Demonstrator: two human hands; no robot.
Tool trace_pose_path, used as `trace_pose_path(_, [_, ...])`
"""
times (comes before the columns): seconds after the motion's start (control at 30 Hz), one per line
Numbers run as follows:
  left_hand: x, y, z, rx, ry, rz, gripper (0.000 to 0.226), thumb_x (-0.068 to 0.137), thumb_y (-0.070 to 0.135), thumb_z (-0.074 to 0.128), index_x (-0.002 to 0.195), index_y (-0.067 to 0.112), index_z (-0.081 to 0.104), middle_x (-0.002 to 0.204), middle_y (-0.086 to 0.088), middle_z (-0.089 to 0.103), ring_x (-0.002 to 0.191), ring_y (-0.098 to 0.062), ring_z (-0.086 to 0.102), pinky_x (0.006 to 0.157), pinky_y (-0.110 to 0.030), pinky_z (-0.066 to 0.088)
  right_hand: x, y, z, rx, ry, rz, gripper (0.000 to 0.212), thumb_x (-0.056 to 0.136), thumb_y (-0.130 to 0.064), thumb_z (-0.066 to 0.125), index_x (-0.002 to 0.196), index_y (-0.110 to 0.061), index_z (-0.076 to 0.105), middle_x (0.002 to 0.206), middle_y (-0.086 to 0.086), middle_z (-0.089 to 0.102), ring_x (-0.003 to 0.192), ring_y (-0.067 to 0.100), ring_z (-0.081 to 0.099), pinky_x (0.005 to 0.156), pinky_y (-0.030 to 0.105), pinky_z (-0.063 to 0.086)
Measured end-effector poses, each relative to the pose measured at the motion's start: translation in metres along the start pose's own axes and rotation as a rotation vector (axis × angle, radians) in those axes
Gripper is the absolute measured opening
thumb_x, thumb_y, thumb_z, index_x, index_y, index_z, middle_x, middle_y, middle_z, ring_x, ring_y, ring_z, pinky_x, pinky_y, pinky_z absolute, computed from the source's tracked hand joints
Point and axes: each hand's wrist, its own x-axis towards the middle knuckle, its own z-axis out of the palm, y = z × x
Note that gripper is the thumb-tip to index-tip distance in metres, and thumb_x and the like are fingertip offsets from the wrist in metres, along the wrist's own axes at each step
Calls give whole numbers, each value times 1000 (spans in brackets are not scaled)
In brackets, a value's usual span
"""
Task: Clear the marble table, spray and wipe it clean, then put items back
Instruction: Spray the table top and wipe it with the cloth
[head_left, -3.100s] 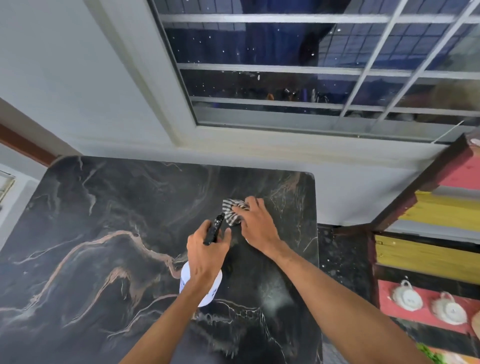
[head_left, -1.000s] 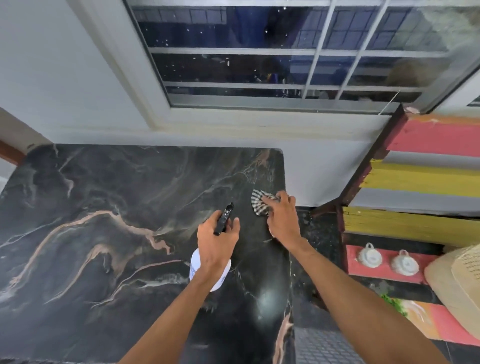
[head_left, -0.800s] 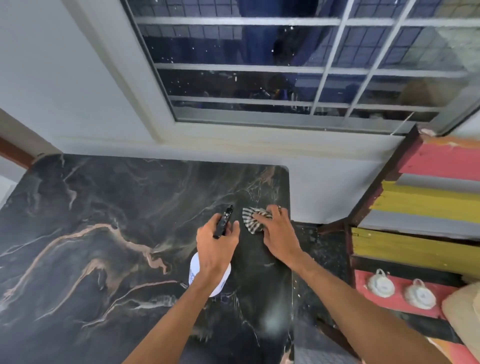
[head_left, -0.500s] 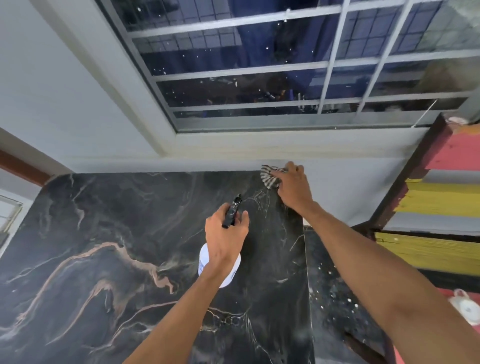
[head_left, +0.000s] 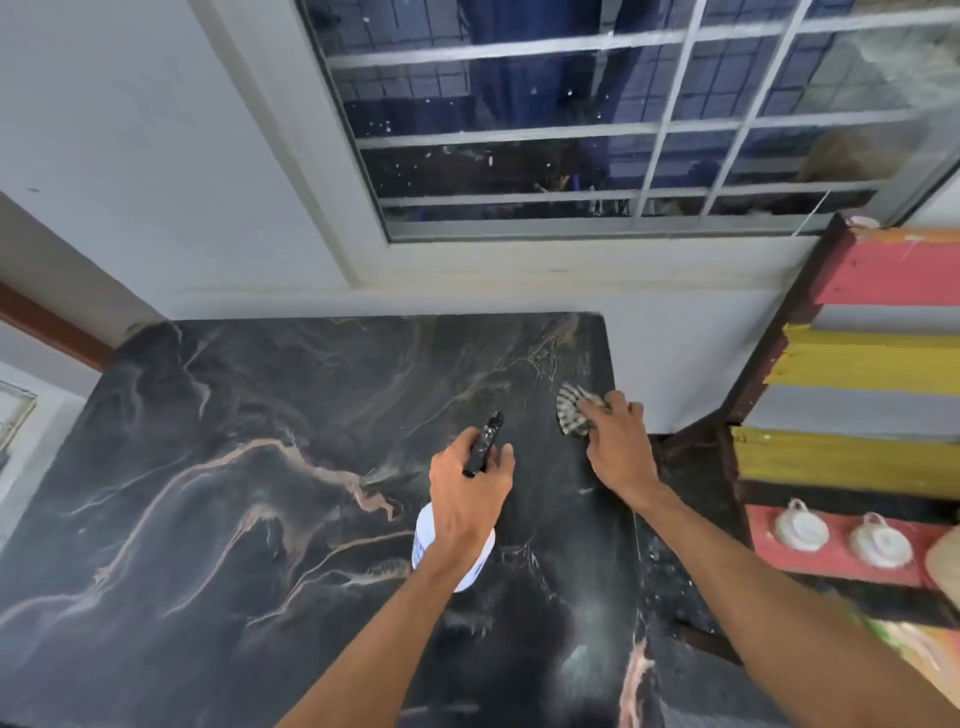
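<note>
Left hand (head_left: 467, 501) wrapped around spray bottle (head_left: 451, 551): white round body, black nozzle, held above glossy black marble table (head_left: 218, 499) with tan veins. Right hand (head_left: 618, 447) flat, pressing crumpled striped cloth (head_left: 571, 414) near table's far right edge. Two white cups (head_left: 800, 530) on red shelf. Barred window (head_left: 597, 130) beyond.

Marble table (head_left: 218, 467) lies bare leftward; painted shelf (head_left: 852, 364) blocks right

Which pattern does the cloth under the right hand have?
Black and white stripes on the cloth, seen in the head view.
</note>
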Motion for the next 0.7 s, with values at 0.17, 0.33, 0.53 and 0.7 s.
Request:
trace_pose_path(0.17, [-46, -33, -67, -84, -58, -38, 7, 93, 19, 77, 90, 14, 72, 75, -7, 72, 61, -4, 60, 64, -20, 51, -100, -27, 3, 7, 52, 342, 50, 88, 3, 53, 134, -14, 61, 125, 21, 47, 111, 43, 45, 101, 48, 38])
trace_pose_path(0.33, [-81, -75, -134, -134, -79, -66, 14, 93, 14, 76, 82, 18, 70, 67, 7, 68, 63, 1, 60, 64, -10, 48, -181, -121, 48, -35, -43, -16, 53, 89, 0, 52, 138, -19, 58, 125, 13, 46, 112, 33, 42, 100, 39, 44])
trace_pose_path(0.53, [-97, -117, -207, -84, -20, -92, 18, 93, 15, 74, 76, 18, 66, 61, 2, 57, 55, -3, 47, 57, -14, 40, -159, -189, 67, 43, 71, 383, 49, 90, 3, 51, 135, -15, 59, 126, 19, 42, 109, 41, 41, 92, 47, 46])
trace_pose_path(0.7, [-95, -146, -249, -97, 87, -113, 28, 91, 20, 76, 70, 17, 58, 60, -2, 58, 55, -6, 46, 58, -17, 41, -119, -247, 97, 37, 44, 140, 45, 92, -1, 51, 133, -18, 61, 127, 17, 42, 111, 39, 41, 96, 45, 45])
